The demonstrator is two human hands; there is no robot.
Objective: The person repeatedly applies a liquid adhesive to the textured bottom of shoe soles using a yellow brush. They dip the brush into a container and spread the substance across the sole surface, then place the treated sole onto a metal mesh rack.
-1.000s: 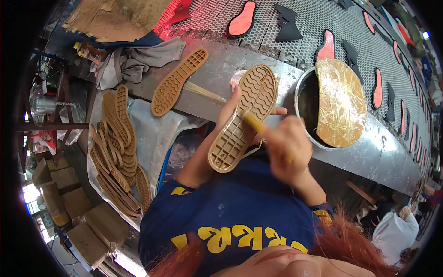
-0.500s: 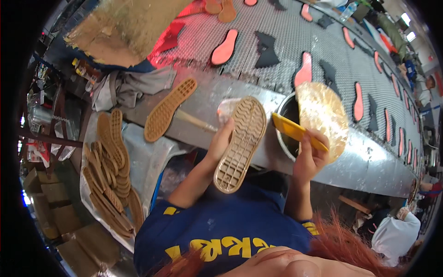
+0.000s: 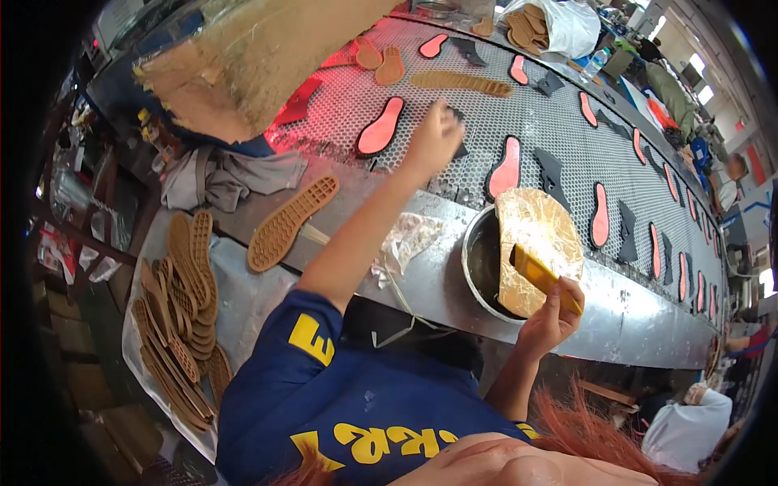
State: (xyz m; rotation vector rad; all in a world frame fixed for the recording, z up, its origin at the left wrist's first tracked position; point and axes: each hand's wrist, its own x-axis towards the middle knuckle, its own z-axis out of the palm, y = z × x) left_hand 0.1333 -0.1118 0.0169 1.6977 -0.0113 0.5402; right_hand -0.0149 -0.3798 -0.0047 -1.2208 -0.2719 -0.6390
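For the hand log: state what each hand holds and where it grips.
The right hand grips a yellow-handled brush by the lower end of its handle, its head at the glue pot. The left hand reaches over the mesh conveyor; whether it holds anything cannot be told.

I see a perforated metal mesh conveyor [image 3: 486, 121], matt grey. A dull steel ledge [image 3: 632, 316] holds a metal pot [image 3: 478, 267] with a glossy, glue-crusted lid [image 3: 539, 235]. Tan ribbed rubber soles [image 3: 174, 316] lie stacked beside crumpled grey cloth [image 3: 231, 178].

Left arm: extended forward, nearly straight.
Left hand [image 3: 435, 138]: fingers curled downward.
Right arm: elbow bent.
Right hand [image 3: 553, 316]: closed in a grip.
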